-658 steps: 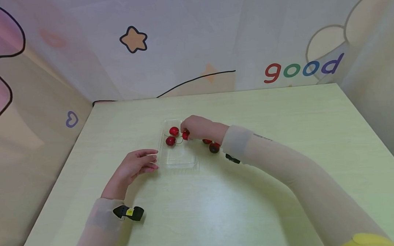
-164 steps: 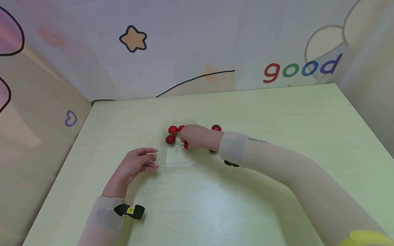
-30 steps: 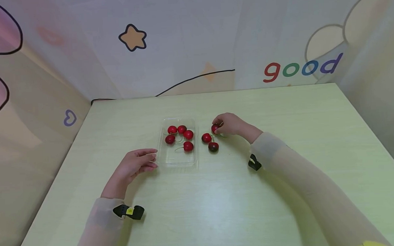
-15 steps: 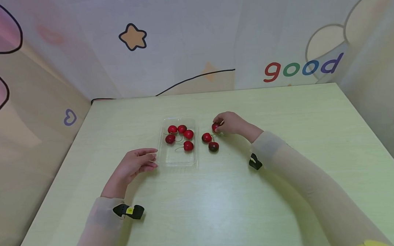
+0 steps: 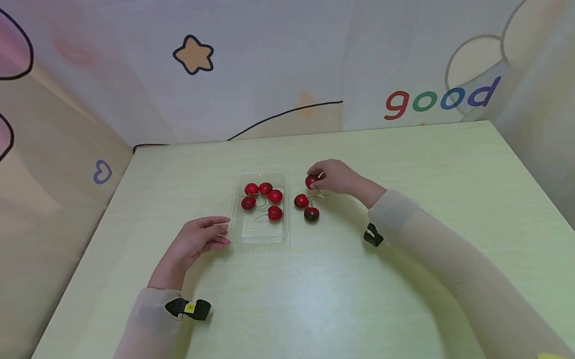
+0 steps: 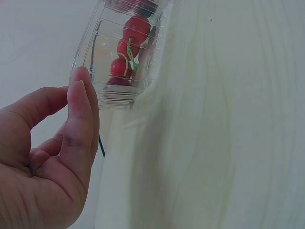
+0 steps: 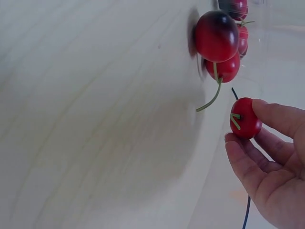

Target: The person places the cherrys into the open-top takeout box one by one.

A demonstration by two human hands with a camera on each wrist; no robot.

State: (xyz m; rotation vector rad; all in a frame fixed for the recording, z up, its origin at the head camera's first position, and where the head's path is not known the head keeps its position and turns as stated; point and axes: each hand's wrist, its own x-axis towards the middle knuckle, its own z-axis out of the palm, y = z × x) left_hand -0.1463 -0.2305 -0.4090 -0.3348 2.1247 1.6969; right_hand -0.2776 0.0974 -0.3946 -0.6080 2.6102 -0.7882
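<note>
My right hand pinches a red cherry between thumb and fingers, its green stem sticking out. Two more cherries, one red and one darker, lie on the table just below that hand in the head view. To their left stands a clear plastic box with several cherries in it, stems attached. My left hand is at the box's left side, fingers fairly straight, fingertips right at its edge. In the left wrist view, cherries show through the clear wall.
The pale wooden table ends at a printed cloth backdrop, which also rises at both sides. Each wrist wears a black strapped device, such as the one on the left wrist.
Over the last second my right hand rises slightly with the pinched cherry. Since the oldest frame, more cherries have come into the box. My left hand stays at the box's side.
</note>
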